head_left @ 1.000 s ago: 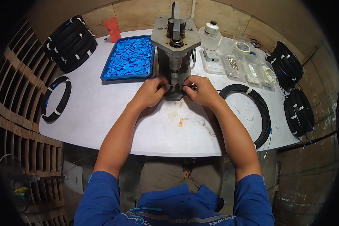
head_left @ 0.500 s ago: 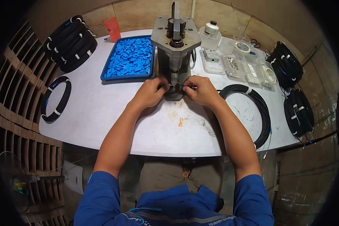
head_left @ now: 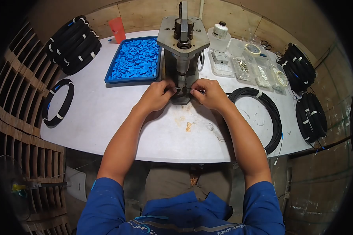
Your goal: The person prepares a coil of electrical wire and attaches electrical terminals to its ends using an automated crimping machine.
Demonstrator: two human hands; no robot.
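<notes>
A metal bench press (head_left: 182, 55) stands at the back middle of the table, its ram coming down between my two hands. My left hand (head_left: 159, 95) is closed in a pinch at the left of the press's lower tool. A small metallic bit shows at its fingertips, too small to name. On the other side my right hand (head_left: 210, 94) pinches a thin black cable close to the tool. The cable seems to run back under that hand to a black cable coil (head_left: 277, 121) lying on the right.
A blue tray (head_left: 133, 81) full of small blue parts sits left of the press. Bundled black coils (head_left: 72, 47) stand behind a single coil (head_left: 70, 98). Clear boxes (head_left: 243, 72), tape rolls and a white bottle (head_left: 220, 30) are at back right, with more coils (head_left: 312, 117) beyond.
Both hands stay at the press with almost no visible movement. At the lower left, the fan-like object with a yellow-green piece looks slightly turned.
</notes>
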